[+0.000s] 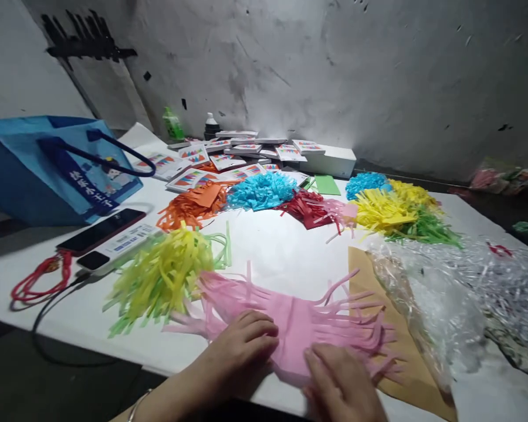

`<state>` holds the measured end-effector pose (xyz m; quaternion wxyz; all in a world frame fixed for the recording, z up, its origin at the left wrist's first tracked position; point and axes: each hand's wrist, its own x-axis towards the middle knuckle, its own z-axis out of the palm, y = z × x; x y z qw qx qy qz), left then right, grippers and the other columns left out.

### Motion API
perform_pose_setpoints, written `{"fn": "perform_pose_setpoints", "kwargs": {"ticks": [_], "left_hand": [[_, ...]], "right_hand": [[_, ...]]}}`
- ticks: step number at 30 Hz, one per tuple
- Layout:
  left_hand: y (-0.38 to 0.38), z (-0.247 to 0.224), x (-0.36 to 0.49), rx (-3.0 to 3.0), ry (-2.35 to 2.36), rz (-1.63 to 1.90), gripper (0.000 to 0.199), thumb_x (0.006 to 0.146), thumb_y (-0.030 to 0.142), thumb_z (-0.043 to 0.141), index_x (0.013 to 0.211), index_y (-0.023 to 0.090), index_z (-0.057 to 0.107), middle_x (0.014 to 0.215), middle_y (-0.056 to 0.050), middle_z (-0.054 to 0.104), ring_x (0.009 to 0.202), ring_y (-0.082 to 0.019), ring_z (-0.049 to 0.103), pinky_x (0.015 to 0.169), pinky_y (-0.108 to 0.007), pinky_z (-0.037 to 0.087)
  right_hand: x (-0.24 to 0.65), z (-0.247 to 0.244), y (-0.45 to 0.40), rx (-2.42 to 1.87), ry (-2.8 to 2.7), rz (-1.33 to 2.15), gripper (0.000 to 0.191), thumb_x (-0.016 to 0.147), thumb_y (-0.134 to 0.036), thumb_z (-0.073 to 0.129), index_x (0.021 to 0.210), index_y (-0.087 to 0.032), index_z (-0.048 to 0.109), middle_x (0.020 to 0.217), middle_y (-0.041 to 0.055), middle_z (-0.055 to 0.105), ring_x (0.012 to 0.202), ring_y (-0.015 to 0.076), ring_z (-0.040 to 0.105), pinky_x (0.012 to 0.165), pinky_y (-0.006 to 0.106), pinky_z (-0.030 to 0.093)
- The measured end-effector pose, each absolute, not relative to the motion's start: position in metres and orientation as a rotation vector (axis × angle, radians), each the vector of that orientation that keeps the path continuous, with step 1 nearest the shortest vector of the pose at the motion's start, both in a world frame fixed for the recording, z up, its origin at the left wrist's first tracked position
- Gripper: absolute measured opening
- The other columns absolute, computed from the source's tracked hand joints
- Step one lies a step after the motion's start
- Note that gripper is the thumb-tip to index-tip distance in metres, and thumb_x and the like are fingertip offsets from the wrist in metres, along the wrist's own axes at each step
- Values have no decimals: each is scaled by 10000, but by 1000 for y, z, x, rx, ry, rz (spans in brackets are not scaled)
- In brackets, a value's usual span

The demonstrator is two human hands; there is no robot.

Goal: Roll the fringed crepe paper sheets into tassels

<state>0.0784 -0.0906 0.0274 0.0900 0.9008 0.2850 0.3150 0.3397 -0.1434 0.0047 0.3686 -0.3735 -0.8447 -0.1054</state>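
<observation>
A pink fringed tissue-paper piece point(294, 328) lies flat near the table's front edge, its cut strips spreading to the left and right of an uncut middle band. My left hand point(245, 346) rests on the left side of that band, fingers bent and close together; its fingertips touch the paper. On the band's lower right, my right hand point(341, 381) presses the edge, with the thumb side partly hidden. Just left of the pink paper sits a yellow and green fringed bundle point(167, 275). Brown paper point(405, 351) lies partly under the right-hand strips.
Orange point(191, 205), blue point(261, 190) and red point(305, 206) fringe bundles lie behind, with flat printed packs point(246, 149) by the wall. Yellow fringe point(382, 208) and clear plastic point(444, 310) are at right. A blue bag point(30, 170), phone point(101, 231) and power bank point(118, 249) stand left.
</observation>
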Motion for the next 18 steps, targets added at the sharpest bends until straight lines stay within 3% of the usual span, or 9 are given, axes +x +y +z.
{"fn": "perform_pose_setpoints", "kwargs": {"ticks": [2, 5, 10, 15, 18], "left_hand": [[-93, 27, 80, 2670, 822, 936, 205, 883, 86, 590, 1059, 190, 595, 1004, -79, 711, 970, -231, 634, 923, -399, 484], [-98, 24, 77, 2633, 809, 871, 282, 829, 106, 645, 1094, 177, 580, 1038, -87, 694, 987, -243, 617, 947, -419, 461], [-106, 25, 76, 2592, 820, 799, 181, 869, 125, 642, 1031, 173, 579, 1021, -73, 692, 978, -245, 595, 975, -439, 430], [-110, 35, 82, 2479, 900, 723, 119, 885, 130, 636, 983, 182, 592, 1015, -43, 685, 968, -232, 574, 936, -408, 441], [-110, 30, 84, 2486, 934, 785, 176, 908, 42, 520, 958, 191, 601, 974, -37, 699, 933, -219, 584, 887, -383, 450]], "right_hand": [[303, -1, -140, -880, -2215, -242, 257, 894, -39, 562, 1119, -126, 649, 935, 85, 722, 863, 235, 675, 864, 392, 485], [291, -6, -139, -923, -2164, -46, 197, 877, 16, 595, 1008, -123, 641, 778, 46, 660, 715, 185, 594, 722, 340, 466], [308, -8, -143, -1104, -2107, 333, 143, 919, -73, 573, 856, -201, 563, 765, 7, 601, 733, 170, 563, 675, 290, 450], [317, 9, -139, -1186, -2217, 646, 129, 937, -145, 591, 850, -240, 599, 811, -25, 638, 778, 149, 624, 688, 244, 487], [318, 18, -138, -1172, -2201, 463, 84, 958, -164, 569, 966, -232, 618, 899, 5, 672, 835, 165, 645, 751, 263, 501]]}}
